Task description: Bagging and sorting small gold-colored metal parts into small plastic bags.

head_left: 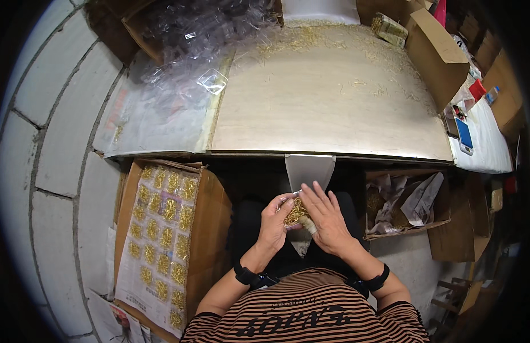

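Above my lap, my left hand is closed round the edge of a small clear plastic box filled with thin gold-coloured pins. My right hand lies over the right side of this box with its fingers stretched out. A pale wrap covers the right thumb. Whether the right palm presses on the pins is hidden. Just beyond both hands, a grey-white chute slopes down from the table's front edge.
Several filled clear boxes lie in rows on paper atop a cardboard carton at left. Empty clear boxes pile up at the table's far left. Loose pins scatter its back. An open carton with paper stands at right.
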`<state>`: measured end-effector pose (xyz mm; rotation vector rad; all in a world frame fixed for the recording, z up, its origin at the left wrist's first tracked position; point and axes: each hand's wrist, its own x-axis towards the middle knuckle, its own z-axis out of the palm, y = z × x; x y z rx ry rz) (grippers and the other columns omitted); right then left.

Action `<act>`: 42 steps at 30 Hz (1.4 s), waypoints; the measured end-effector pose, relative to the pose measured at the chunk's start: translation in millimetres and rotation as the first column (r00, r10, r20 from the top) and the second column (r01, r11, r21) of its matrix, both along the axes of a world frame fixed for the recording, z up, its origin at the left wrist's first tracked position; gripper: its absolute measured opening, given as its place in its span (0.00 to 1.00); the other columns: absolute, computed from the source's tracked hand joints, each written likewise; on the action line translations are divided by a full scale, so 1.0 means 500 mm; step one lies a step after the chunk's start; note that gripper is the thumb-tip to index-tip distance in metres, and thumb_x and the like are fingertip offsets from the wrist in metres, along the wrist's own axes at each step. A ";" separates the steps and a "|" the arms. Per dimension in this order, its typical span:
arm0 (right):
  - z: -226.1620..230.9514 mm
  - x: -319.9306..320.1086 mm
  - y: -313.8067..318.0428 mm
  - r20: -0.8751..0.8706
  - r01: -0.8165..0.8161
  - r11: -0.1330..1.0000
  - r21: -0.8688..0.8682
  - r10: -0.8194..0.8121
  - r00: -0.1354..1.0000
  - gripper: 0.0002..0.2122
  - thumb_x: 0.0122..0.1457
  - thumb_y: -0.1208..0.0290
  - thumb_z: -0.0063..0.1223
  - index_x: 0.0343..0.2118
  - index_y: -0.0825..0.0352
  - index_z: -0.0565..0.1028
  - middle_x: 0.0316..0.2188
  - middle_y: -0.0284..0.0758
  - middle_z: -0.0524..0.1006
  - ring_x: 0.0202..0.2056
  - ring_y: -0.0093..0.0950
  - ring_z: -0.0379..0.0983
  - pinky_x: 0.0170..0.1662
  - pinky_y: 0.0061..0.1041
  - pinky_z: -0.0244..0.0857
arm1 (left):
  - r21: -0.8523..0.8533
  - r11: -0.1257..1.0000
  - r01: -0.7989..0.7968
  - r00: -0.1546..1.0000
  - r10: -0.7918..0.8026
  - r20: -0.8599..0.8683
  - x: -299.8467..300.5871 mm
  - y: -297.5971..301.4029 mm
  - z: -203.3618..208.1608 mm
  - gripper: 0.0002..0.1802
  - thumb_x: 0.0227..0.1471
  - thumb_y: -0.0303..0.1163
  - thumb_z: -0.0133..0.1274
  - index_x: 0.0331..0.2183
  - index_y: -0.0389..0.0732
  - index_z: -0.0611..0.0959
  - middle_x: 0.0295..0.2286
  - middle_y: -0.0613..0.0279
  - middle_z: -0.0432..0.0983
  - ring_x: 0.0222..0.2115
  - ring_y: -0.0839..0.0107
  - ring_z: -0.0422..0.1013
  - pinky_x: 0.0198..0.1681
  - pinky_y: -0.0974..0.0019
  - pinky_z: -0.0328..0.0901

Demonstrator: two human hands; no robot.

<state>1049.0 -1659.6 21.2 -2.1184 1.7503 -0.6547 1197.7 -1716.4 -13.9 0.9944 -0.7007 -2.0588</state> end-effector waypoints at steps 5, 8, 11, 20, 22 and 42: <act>0.018 0.003 -0.003 -0.103 -0.089 0.995 -0.037 0.085 0.991 0.30 0.53 0.67 0.52 0.59 0.67 0.57 0.60 0.39 0.57 0.63 0.35 0.49 0.62 0.45 0.40 | -0.020 0.997 -0.070 0.992 0.067 -0.104 -0.007 -0.003 -0.015 0.13 0.58 0.34 0.46 0.41 0.36 0.74 0.33 0.63 0.75 0.32 0.77 0.73 0.33 0.73 0.71; 0.016 0.005 -0.004 -0.157 -0.118 0.992 -0.034 0.111 0.981 0.31 0.52 0.65 0.53 0.59 0.67 0.57 0.60 0.40 0.58 0.62 0.35 0.50 0.62 0.44 0.40 | -0.008 0.997 -0.075 0.995 0.074 -0.070 -0.002 -0.003 -0.014 0.12 0.59 0.32 0.44 0.40 0.35 0.75 0.33 0.63 0.75 0.33 0.77 0.73 0.36 0.74 0.69; 0.021 0.008 -0.006 -0.134 -0.182 0.982 -0.050 0.174 0.976 0.31 0.52 0.67 0.54 0.59 0.67 0.57 0.59 0.40 0.58 0.62 0.36 0.51 0.62 0.43 0.40 | -0.065 0.991 -0.117 0.990 0.111 -0.091 -0.002 -0.007 -0.011 0.13 0.59 0.30 0.41 0.42 0.35 0.74 0.35 0.60 0.74 0.33 0.73 0.73 0.34 0.71 0.71; 0.057 0.014 0.001 -0.067 -0.101 0.984 -0.147 0.091 0.994 0.29 0.53 0.66 0.53 0.58 0.64 0.59 0.60 0.38 0.58 0.62 0.35 0.51 0.62 0.43 0.42 | -0.015 0.998 -0.065 0.978 0.060 -0.202 0.020 0.001 0.003 0.18 0.60 0.34 0.34 0.45 0.36 0.73 0.38 0.59 0.74 0.37 0.69 0.74 0.35 0.65 0.72; 0.043 0.026 -0.001 -0.199 -0.208 0.973 -0.105 0.184 0.963 0.26 0.56 0.62 0.49 0.58 0.60 0.61 0.59 0.35 0.60 0.62 0.33 0.52 0.61 0.43 0.43 | -0.087 0.986 -0.140 0.972 0.120 -0.202 0.011 0.010 -0.002 0.18 0.61 0.34 0.33 0.45 0.34 0.72 0.40 0.58 0.73 0.40 0.70 0.72 0.42 0.66 0.69; 0.077 0.081 -0.037 -0.165 -0.389 0.900 -0.196 0.361 0.918 0.30 0.52 0.63 0.53 0.56 0.72 0.60 0.56 0.44 0.62 0.59 0.39 0.56 0.61 0.42 0.47 | -0.147 0.977 -0.153 0.959 0.111 -0.261 0.100 0.027 0.060 0.16 0.60 0.30 0.39 0.49 0.34 0.68 0.43 0.58 0.69 0.43 0.72 0.69 0.45 0.68 0.67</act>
